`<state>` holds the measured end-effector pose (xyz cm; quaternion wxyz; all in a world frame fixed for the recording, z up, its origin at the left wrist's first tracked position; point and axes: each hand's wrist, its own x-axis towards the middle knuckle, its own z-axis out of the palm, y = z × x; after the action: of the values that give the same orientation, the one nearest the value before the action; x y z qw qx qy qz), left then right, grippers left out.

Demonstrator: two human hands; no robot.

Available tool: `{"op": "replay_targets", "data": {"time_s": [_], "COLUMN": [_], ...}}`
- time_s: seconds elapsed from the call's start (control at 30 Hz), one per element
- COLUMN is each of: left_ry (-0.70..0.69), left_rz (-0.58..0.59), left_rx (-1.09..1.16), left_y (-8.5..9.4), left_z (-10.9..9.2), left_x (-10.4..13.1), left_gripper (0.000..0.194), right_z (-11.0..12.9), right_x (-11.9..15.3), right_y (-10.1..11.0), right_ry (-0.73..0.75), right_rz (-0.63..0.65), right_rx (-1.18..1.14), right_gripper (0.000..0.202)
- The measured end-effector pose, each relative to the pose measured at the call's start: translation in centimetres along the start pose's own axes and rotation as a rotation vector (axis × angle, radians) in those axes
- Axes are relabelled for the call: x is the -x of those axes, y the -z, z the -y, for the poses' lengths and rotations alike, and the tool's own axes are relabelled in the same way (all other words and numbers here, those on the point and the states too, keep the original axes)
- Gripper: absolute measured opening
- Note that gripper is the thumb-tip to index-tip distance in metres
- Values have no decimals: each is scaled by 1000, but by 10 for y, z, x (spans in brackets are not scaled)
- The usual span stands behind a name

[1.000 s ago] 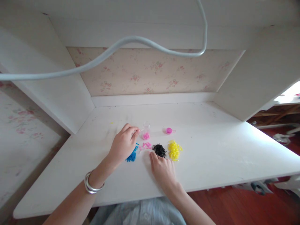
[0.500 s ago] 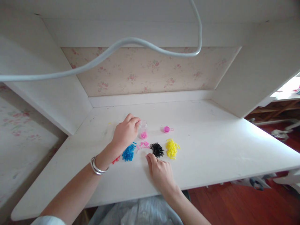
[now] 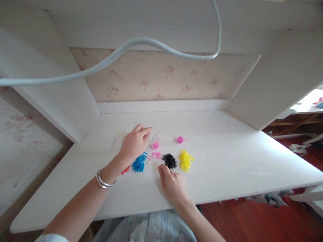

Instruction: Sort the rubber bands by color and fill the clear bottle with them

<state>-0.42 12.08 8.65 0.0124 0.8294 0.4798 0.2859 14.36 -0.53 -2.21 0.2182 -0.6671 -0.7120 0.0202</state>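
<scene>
Rubber bands (image 3: 138,164) lie in five small piles on one table (image 3: 227,161). From left, you have one red pile (image 3: 125,170), partly hidden; your left hand (image 3: 134,144), fingertips at one clear jar (image 3: 156,136) with pink bands (image 3: 155,145) inside, but I cannot tell if they grip it; one blue pile (image 3: 139,162); one pink pile (image 3: 157,154); one black pile (image 3: 170,161); your right hand (image 3: 174,184), thumb and forefinger narrow together; one pink lid (image 3: 180,139); one yellow pile (image 3: 186,160).
</scene>
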Motion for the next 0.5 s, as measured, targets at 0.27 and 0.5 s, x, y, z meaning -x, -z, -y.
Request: {"op": "replay_targets", "data": {"time_s": [0.27, 0.5], "left_ry": [42, 73], "left_rz": [201, 362], "left_rx": [-46, -183], "left_y": [-6, -30], "left_z": [2, -1], "left_x": [57, 95], "left_gripper": [25, 27], "right_z": [1, 9], "right_x": [-2, -10], "right_y": [0, 4], "right_ry": [-21, -114], "right_rz": [-5, -23], "right_rx": [-28, -293], "right_gripper": [36, 36]}}
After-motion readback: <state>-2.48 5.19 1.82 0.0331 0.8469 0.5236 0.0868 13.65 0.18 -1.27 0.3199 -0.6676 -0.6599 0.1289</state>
